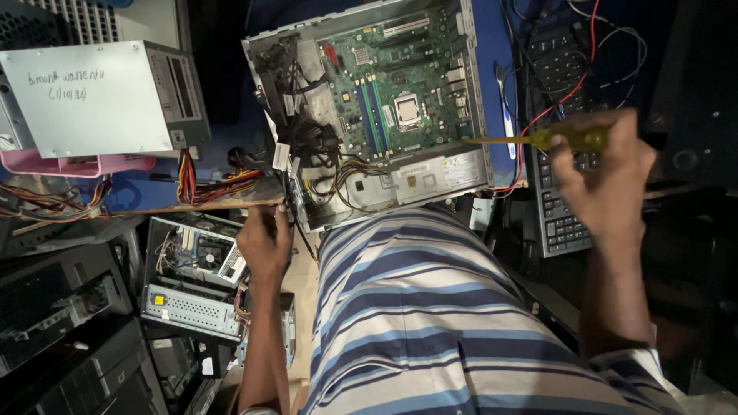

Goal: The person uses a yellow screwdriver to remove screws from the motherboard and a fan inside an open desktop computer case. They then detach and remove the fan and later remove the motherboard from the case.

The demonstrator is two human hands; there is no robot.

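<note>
Both hands are busy: the left hand point(264, 240) curls around dark cables at the table edge point(201, 204), the right hand point(603, 170) grips a yellow-handled screwdriver point(538, 139) — its tip aimed at the open computer case point(377, 107) beyond, motherboard point(400, 84) exposed.

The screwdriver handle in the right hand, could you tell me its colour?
Translucent yellow handle, seen in the head view.

One head-worn camera, looking steeply down from above.

It faces the person's own striped shirt point(430, 307) and, beyond it, the open computer case point(369, 100) on the bench, near enough that both hands reach into frame; cluttered floor shows at the left edge.
</note>
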